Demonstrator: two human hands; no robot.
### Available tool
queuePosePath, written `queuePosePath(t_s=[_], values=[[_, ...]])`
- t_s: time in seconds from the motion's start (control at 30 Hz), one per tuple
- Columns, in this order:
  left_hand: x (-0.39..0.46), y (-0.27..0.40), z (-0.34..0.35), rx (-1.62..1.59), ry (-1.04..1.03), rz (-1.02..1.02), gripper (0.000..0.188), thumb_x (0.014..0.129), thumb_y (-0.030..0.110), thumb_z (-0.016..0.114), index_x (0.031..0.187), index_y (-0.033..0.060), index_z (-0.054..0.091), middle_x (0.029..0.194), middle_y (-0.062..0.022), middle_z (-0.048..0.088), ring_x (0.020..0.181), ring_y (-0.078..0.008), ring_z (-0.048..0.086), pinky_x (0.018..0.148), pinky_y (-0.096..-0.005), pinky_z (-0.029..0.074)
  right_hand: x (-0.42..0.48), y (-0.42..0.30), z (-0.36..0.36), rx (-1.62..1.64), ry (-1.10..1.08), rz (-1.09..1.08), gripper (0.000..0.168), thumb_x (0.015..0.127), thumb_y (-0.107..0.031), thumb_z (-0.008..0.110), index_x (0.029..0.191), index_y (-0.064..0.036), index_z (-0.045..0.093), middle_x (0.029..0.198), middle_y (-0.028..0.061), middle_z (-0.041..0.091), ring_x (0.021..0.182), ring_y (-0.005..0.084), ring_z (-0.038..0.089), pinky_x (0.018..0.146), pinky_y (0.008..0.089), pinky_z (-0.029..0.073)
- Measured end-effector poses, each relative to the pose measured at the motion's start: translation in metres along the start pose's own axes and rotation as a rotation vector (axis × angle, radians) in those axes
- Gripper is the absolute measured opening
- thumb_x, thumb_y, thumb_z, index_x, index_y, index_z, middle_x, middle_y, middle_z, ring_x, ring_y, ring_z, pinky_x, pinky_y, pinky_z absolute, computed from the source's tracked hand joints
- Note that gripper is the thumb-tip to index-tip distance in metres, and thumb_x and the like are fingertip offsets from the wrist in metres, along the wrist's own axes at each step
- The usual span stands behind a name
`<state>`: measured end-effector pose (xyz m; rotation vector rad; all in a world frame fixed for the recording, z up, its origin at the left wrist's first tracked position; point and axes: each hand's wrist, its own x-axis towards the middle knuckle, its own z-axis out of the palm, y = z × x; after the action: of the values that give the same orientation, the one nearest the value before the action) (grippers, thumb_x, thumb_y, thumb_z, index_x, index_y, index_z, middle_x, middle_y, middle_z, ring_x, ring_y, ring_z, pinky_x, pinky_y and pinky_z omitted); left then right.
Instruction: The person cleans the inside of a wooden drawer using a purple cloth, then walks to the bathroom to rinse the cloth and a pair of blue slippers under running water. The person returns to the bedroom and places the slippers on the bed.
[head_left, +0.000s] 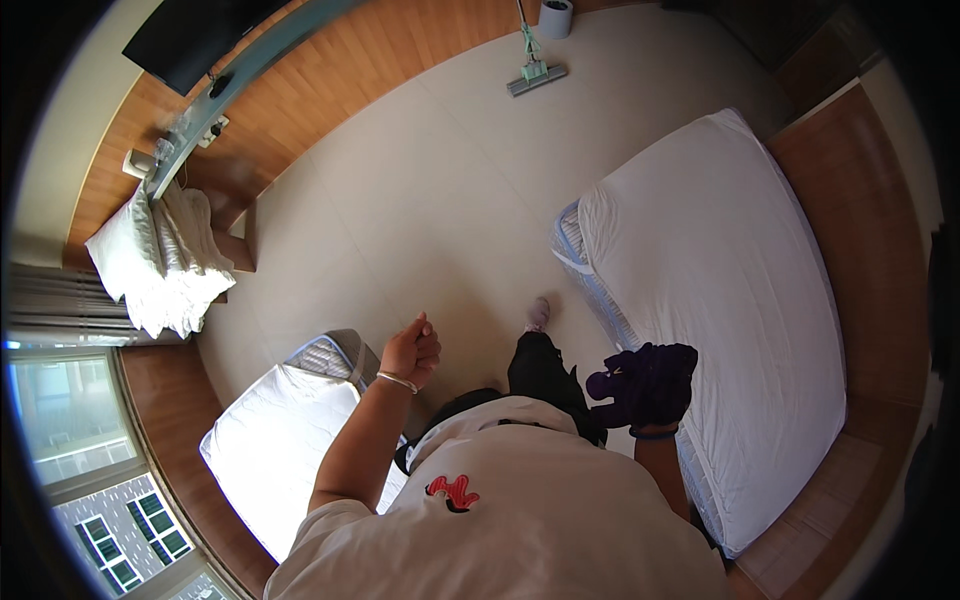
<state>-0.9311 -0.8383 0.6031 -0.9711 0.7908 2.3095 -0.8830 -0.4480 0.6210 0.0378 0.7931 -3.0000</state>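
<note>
My left hand (412, 351) is raised over the tiled floor with its fingers curled in and nothing seen in it; a light bangle circles the wrist. A dark purple cloth (651, 384) bunches over my right hand and hides most of it, with a dark band at the wrist below. To the right lies a mattress (720, 285) with a white cover, its blue-edged corner bare near an elastic strap. A second mattress with a white pad (289, 435) lies to the left, beyond my left forearm.
A sponge mop (535, 77) stands on the floor near a waste bin (556, 20). Folded white bedding and pillows (161, 262) are piled at the left under a glass-topped shelf (247, 67). A television (191, 37) is above it, and a window (71, 420) is at lower left.
</note>
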Motion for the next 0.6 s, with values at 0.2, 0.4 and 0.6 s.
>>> queuePosePath(t_s=[0.2,0.4,0.6], values=[[0.086,0.061,0.015,-0.186,0.171,0.062,0.027,0.097,0.032,0.046,0.085,0.0088,0.054,0.052,0.0075,0.026,0.043,-0.0054,0.024,0.038,-0.0201,0.02,0.18,0.005,-0.019,0.051,0.018,0.092,0.035,0.086,-0.032,0.049,0.108,-0.007,0.055,0.106,0.0126,0.056,0.101,0.032,0.053,0.089,0.0482,0.044],[0.12,0.166,0.069,-0.21,0.277,0.227,0.027,0.098,0.03,0.044,0.094,0.0067,0.056,0.055,0.0062,0.028,0.043,-0.0059,0.024,0.038,-0.0202,0.02,0.384,0.003,0.016,0.025,-0.113,0.26,0.031,0.088,-0.028,0.04,0.107,-0.007,0.054,0.103,0.0129,0.055,0.099,0.0324,0.052,0.089,0.0502,0.043],[0.214,0.263,0.091,-0.3,0.331,0.2,0.027,0.099,0.029,0.042,0.095,0.0068,0.056,0.055,0.0062,0.03,0.044,-0.0059,0.025,0.037,-0.0199,0.02,0.571,0.038,0.034,0.102,-0.199,0.243,0.028,0.086,-0.026,0.047,0.106,-0.007,0.054,0.101,0.0129,0.056,0.096,0.0315,0.053,0.088,0.0489,0.042]])
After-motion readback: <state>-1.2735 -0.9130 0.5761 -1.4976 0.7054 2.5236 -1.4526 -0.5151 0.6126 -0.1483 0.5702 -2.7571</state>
